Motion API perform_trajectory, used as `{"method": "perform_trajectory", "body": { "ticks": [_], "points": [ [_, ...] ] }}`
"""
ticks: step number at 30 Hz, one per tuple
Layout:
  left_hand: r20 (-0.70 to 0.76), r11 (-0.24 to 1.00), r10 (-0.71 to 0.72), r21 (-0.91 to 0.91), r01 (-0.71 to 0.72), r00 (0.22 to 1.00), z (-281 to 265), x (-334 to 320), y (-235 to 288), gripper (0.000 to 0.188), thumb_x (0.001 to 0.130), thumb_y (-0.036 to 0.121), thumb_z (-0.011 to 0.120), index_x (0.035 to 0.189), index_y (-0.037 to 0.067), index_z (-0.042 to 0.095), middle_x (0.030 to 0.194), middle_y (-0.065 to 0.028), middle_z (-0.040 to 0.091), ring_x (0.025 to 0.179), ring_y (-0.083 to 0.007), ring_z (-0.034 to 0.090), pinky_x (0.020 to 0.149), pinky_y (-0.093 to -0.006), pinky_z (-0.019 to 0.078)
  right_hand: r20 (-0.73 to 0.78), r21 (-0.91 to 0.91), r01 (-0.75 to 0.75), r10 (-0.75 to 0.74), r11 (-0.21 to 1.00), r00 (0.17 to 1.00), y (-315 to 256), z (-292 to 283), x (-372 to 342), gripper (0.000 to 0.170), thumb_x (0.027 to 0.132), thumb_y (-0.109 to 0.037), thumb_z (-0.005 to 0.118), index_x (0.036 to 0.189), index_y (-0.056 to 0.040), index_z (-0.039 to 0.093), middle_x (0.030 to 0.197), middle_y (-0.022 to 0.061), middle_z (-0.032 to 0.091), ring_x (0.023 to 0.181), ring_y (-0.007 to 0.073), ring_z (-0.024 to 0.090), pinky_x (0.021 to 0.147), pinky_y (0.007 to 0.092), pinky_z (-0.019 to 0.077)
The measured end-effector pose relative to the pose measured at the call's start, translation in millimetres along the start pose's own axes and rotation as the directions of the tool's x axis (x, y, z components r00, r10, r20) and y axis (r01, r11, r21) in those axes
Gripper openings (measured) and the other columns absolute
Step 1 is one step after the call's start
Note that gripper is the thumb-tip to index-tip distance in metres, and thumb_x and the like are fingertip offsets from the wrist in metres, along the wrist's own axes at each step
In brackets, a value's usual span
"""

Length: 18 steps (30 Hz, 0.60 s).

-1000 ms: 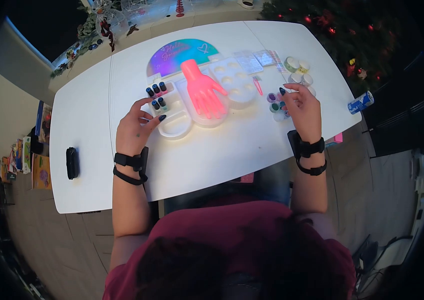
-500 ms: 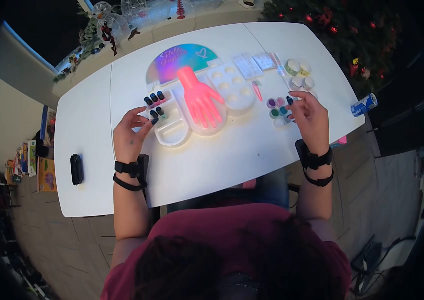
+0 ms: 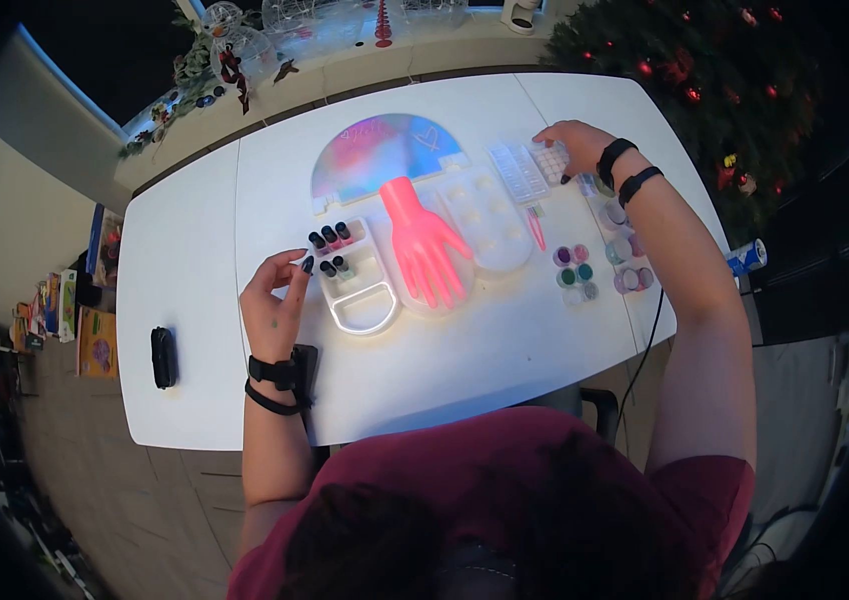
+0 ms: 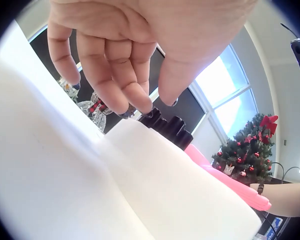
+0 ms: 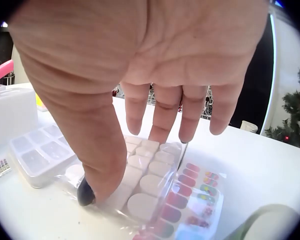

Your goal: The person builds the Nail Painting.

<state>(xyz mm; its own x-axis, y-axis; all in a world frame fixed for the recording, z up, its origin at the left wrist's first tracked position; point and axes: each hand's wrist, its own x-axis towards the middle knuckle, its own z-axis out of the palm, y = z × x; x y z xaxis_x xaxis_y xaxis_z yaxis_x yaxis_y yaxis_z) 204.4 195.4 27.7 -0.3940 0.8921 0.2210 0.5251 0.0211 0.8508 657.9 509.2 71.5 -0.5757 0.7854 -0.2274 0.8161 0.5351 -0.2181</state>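
My left hand (image 3: 273, 298) is at the left side of a white tray (image 3: 383, 322), its fingers loosely bent and nothing in them. In the left wrist view its fingertips come right up to the tray's edge, beside the black caps (image 4: 176, 127) of several small polish bottles (image 3: 329, 238). A pink model hand (image 3: 429, 248) lies palm down in the middle. Far right, my right hand (image 3: 579, 148) spans a clear-wrapped pack of white rounded pieces (image 5: 146, 172), thumb on the near edge and fingers at the far edge.
Next to the pack lie a clear compartment box (image 5: 42, 150) and a nail sticker sheet (image 5: 190, 200). Pink tweezers (image 3: 536, 230), small pots of coloured glitter (image 3: 567, 275) and round jars (image 3: 627, 280) sit to the right. A black case (image 3: 164, 358) lies far left; a blue can (image 3: 747, 258) is off the right edge.
My right hand has moved from beside the glitter pots away to the far right, onto the clear pack. The left hand stays by the tray. The head view has shifted.
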Motion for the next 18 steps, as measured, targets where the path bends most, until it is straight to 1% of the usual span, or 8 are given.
{"method": "perform_trajectory", "body": {
  "ticks": [3,4,7,9,11,14,16,18],
  "points": [
    [-0.054,1.000,-0.005,-0.012,0.005,0.999,-0.4,1.8,1.0,0.023,0.098,0.008,0.072,0.121,0.006,0.079,0.093,-0.0048,0.079,0.089,-0.0135,0.074,0.081,-0.0282,0.0558,0.048,-0.141,-0.019,0.026,0.990,0.999,-20.2,-9.5,5.3,0.087,0.056,-0.001,0.100,0.136,-0.0132,0.068,0.127,0.0110,0.068,0.131,0.0349,0.058,0.113,0.0423,0.0510],
    [-0.073,0.999,0.000,-0.040,-0.003,0.997,-1.8,0.4,0.6,0.023,0.099,0.008,0.072,0.120,0.005,0.079,0.093,-0.0056,0.080,0.089,-0.0135,0.074,0.080,-0.0280,0.0556,0.018,-0.167,0.017,-0.014,0.986,1.000,-9.5,-2.3,11.3,0.085,0.051,-0.006,0.103,0.128,-0.0122,0.069,0.124,0.0122,0.067,0.128,0.0364,0.058,0.110,0.0424,0.0518],
    [-0.072,0.998,-0.024,-0.054,0.021,0.997,0.4,-1.6,7.9,0.019,0.102,0.009,0.071,0.117,-0.001,0.077,0.096,-0.0040,0.078,0.089,-0.0115,0.072,0.085,-0.0260,0.0544,-0.062,-0.292,-0.076,0.060,0.953,0.996,-8.1,13.8,8.0,0.048,0.076,-0.001,0.086,0.120,-0.0072,0.068,0.126,0.0160,0.065,0.125,0.0391,0.060,0.109,0.0437,0.0518],
    [-0.066,0.999,-0.018,-0.048,0.014,0.998,1.7,-3.2,12.8,0.018,0.103,0.008,0.070,0.116,-0.003,0.076,0.096,-0.0045,0.078,0.090,-0.0117,0.072,0.084,-0.0261,0.0545,-0.151,-0.263,0.022,-0.064,0.964,0.986,-4.1,19.9,-0.1,0.034,0.084,0.007,0.072,0.115,-0.0044,0.067,0.121,0.0180,0.065,0.122,0.0413,0.060,0.105,0.0448,0.0522],
    [-0.095,0.993,0.013,-0.115,-0.024,0.995,4.3,-2.4,10.7,0.018,0.099,0.010,0.072,0.113,0.001,0.079,0.090,-0.0055,0.079,0.086,-0.0122,0.073,0.078,-0.0263,0.0539,-0.253,-0.271,0.061,-0.132,0.961,0.959,-20.5,12.8,-13.8,0.026,0.088,0.010,0.062,0.111,-0.0015,0.066,0.113,0.0183,0.064,0.114,0.0415,0.063,0.097,0.0454,0.0545],
    [-0.079,0.990,0.011,-0.136,-0.021,0.997,2.9,-5.3,19.2,0.017,0.102,0.009,0.072,0.113,-0.003,0.077,0.092,-0.0048,0.077,0.086,-0.0118,0.071,0.084,-0.0265,0.0539,-0.372,-0.281,-0.031,-0.079,0.959,0.925,-108.2,-16.9,-53.3,0.024,0.090,0.009,0.062,0.111,-0.0019,0.064,0.114,0.0178,0.064,0.115,0.0416,0.064,0.096,0.0469,0.0549],
    [-0.064,0.984,0.058,-0.167,-0.068,0.996,2.8,-7.3,19.3,0.017,0.099,0.007,0.074,0.112,-0.002,0.078,0.092,-0.0047,0.077,0.085,-0.0119,0.070,0.083,-0.0271,0.0538,-0.518,-0.220,0.167,-0.260,0.961,0.815,-154.8,-30.4,-75.2,0.019,0.092,0.004,0.065,0.110,-0.0015,0.063,0.112,0.0188,0.064,0.110,0.0436,0.064,0.091,0.0492,0.0546],
    [-0.047,0.974,0.107,-0.195,-0.114,0.993,2.7,-9.4,23.6,0.017,0.097,0.006,0.077,0.112,-0.002,0.078,0.092,-0.0047,0.076,0.085,-0.0119,0.069,0.083,-0.0276,0.0536,-0.537,-0.124,0.400,-0.401,0.908,0.742,-202.4,-33.4,-91.0,0.019,0.094,-0.001,0.067,0.112,-0.0010,0.062,0.110,0.0197,0.065,0.107,0.0444,0.064,0.088,0.0507,0.0541]
  ]
}}
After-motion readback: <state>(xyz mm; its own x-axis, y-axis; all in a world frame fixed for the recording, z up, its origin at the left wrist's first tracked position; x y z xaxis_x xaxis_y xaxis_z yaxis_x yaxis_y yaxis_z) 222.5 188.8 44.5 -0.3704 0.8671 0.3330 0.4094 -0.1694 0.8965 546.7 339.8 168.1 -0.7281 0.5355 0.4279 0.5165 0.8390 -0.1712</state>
